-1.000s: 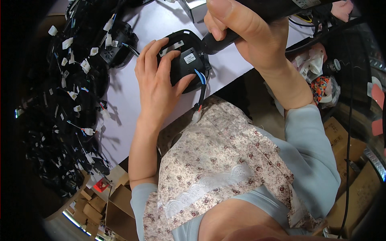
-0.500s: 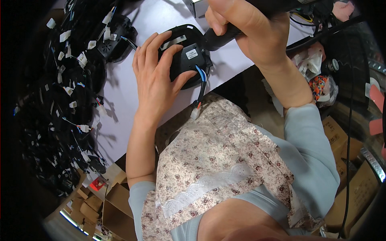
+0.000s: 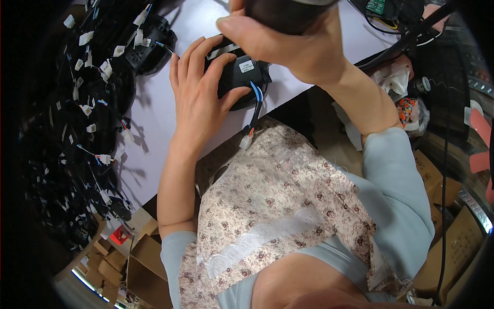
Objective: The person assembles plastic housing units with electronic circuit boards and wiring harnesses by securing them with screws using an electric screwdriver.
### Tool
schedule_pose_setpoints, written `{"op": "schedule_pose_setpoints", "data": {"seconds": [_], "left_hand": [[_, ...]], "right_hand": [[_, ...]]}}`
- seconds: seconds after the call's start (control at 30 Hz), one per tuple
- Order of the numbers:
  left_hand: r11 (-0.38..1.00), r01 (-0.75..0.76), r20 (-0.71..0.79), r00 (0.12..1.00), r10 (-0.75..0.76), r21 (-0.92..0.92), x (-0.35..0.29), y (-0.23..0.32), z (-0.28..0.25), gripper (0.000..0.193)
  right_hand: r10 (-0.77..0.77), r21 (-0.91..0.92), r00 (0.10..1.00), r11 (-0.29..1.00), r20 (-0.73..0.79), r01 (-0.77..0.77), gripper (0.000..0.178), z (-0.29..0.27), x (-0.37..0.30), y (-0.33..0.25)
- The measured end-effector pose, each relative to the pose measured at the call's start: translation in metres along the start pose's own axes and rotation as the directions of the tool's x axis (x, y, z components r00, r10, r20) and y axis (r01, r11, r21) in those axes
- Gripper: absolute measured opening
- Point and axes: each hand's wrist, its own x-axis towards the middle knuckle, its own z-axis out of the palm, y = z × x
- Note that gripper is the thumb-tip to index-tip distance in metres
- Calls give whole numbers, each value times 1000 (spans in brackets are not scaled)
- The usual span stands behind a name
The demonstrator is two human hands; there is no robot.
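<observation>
Black plastic makes up the rounded part (image 3: 234, 80) that lies on the pale table (image 3: 154, 118), close to twelve o'clock in the view, with a white label (image 3: 246, 66) facing up. The left hand (image 3: 198, 98) grips it from the nine o'clock side, fingers bent over the top and thumb along the near edge. The right hand (image 3: 296, 50) is wrapped around a dark tool (image 3: 283, 16) toward one o'clock from the part; the tool's tip is hidden, so whether it touches the part cannot be told. A cable (image 3: 255, 114) leaves the part near five o'clock and ends in a white plug (image 3: 246, 142) by the apron (image 3: 278, 180). At nine o'clock sits a heap of wired pieces (image 3: 82, 139).

To work well here, the left hand should probably press the part flat and evenly, fingertips clear of the tool's end. The tool seems best held square to the surface, wrist steady. The cable wants slack, since it hangs past the table's edge and could catch.
</observation>
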Motion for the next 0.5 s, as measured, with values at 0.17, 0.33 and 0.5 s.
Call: {"op": "schedule_pose_setpoints", "data": {"seconds": [0.17,0.33,0.5], "left_hand": [[1000,6,-6,1000,-5,17,0,1,0,54],[998,-20,-23,1000,21,52,-4,1,-1,56],[998,53,-60,997,-50,45,-14,6,0,59]], "right_hand": [[-75,-113,993,990,94,86,22,0,4,1],[-16,-25,986,999,167,20,21,10,0,-6],[-254,207,965,943,-58,261,28,-25,37,-36]]}}
